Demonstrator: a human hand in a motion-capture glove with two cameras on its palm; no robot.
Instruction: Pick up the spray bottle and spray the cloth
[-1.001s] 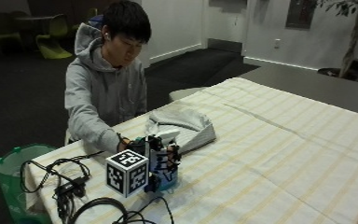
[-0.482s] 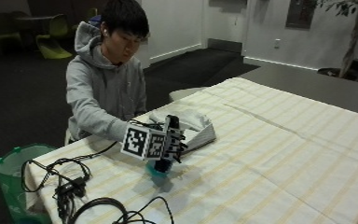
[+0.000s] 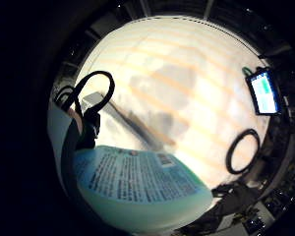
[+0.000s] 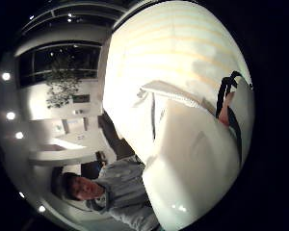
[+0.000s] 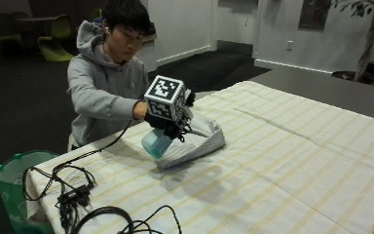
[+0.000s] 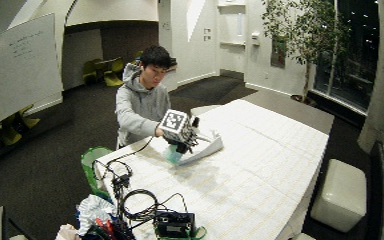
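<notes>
So the spray bottle (image 3: 137,189) is right up against the palm here, pale teal body with a printed label full of small text and a barcode facing out. Beyond it is the worktop (image 3: 187,64) with its cream cloth and faint orange stripes, and the grey cloth (image 3: 162,98) lies on that, just past the bottle. A black cable loop (image 3: 243,150) sits on the worktop off to the bottle's side, with a small lit screen (image 3: 264,92) further out near the edge.
</notes>
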